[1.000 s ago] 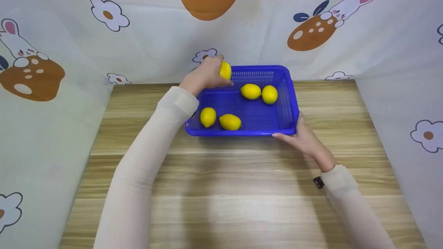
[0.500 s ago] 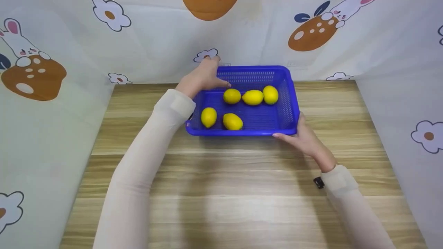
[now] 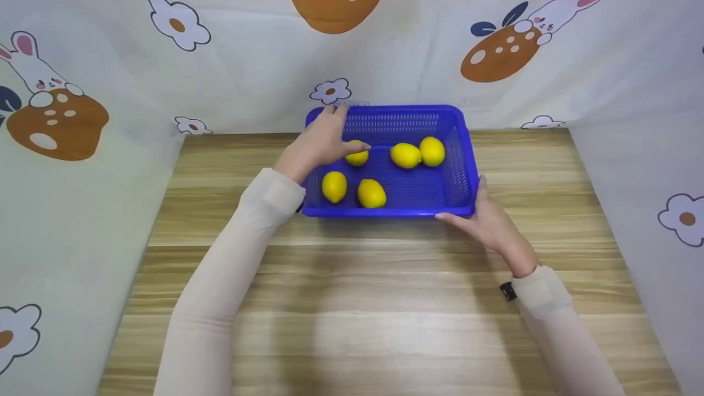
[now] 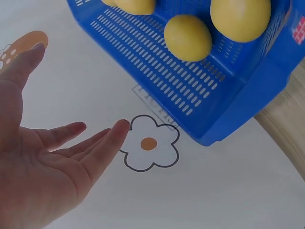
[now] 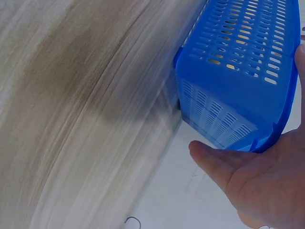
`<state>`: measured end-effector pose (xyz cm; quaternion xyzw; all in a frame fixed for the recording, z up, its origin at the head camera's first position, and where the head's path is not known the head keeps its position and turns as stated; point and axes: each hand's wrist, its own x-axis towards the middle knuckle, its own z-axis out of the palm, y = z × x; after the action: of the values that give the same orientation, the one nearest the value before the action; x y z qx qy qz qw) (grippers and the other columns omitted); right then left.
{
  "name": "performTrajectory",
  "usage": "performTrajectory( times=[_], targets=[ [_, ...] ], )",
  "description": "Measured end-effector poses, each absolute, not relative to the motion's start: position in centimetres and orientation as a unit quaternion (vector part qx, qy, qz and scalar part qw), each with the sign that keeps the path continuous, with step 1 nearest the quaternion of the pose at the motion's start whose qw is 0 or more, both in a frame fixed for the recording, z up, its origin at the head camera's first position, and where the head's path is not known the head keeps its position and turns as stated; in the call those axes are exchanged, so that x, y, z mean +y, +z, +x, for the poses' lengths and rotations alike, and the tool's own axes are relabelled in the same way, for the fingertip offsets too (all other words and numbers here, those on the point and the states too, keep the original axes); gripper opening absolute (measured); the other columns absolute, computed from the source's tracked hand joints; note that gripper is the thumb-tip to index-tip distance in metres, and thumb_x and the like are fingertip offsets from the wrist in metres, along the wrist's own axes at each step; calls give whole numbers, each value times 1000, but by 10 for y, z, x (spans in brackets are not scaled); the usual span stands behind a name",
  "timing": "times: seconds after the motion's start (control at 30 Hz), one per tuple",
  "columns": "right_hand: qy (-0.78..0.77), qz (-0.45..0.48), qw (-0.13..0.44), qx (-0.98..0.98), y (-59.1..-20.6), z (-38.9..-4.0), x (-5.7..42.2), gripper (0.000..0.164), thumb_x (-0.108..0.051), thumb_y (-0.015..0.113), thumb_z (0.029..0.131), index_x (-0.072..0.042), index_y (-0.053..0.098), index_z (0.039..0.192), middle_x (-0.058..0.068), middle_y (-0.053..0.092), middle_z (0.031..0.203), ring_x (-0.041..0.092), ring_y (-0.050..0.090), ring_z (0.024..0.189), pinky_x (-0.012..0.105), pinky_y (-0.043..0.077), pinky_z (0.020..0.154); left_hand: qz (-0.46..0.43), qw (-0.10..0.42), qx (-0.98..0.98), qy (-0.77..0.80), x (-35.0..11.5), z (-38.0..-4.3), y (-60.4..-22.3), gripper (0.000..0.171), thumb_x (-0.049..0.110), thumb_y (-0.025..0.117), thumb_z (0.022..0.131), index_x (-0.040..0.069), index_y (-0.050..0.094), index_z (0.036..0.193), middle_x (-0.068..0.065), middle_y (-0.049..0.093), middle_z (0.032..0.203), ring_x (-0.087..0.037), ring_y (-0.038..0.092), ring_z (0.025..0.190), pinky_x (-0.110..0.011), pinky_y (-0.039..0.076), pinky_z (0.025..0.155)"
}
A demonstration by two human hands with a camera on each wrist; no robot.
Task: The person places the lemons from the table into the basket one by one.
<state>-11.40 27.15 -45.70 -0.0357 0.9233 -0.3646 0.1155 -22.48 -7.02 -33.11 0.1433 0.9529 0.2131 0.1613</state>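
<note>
Several yellow lemons lie in a blue plastic basket [image 3: 385, 211] at the back of the table. In the head view, one lemon [image 3: 357, 159] is partly covered by the thumb of my left hand [image 3: 315, 144]. That hand hangs over the basket's back left part, fingers spread, holding nothing; the left wrist view shows its palm bare and apart from the basket. Two lemons [image 3: 406, 156] touch at the right, and another two, including the left front lemon [image 3: 334, 187], lie along the front. My right hand [image 3: 495, 225] holds the basket's front right corner between thumb and fingers.
The wooden table [image 3: 374, 308] stretches out in front of the basket. A white printed sheet [image 3: 407, 66] hangs close behind it, and similar sheets run down both sides.
The left hand has let go of a lemon, which now lies in the basket's back left part. The hand has then moved slightly left and toward me. The right hand keeps its place.
</note>
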Motion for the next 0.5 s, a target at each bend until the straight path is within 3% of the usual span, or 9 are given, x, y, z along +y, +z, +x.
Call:
performTrajectory(
  times=[0.23, 0.5],
  targets=[
    [-341, -30, 107, 933, -454, -112, 268, 141, -72, 72, 87, 9, -16, 162, 45, 15, 164, 56, 36, 148, 65, 31, 122, 127, 118, 961, 216, -76, -208, -338, 99, 54, 66, 101, -2, 19, 167, -29, 23, 170, -43, 35, 154, -51, 34, 126],
    [-329, -47, 75, 940, -451, -110, 265, 134, -68, 73, 89, 10, -8, 164, 35, -5, 170, 52, 8, 159, 63, 14, 128, 114, 54, 972, 198, -78, -189, -349, 98, 55, 66, 100, -2, 22, 166, -29, 29, 167, -43, 44, 147, -51, 45, 118]
  ],
)
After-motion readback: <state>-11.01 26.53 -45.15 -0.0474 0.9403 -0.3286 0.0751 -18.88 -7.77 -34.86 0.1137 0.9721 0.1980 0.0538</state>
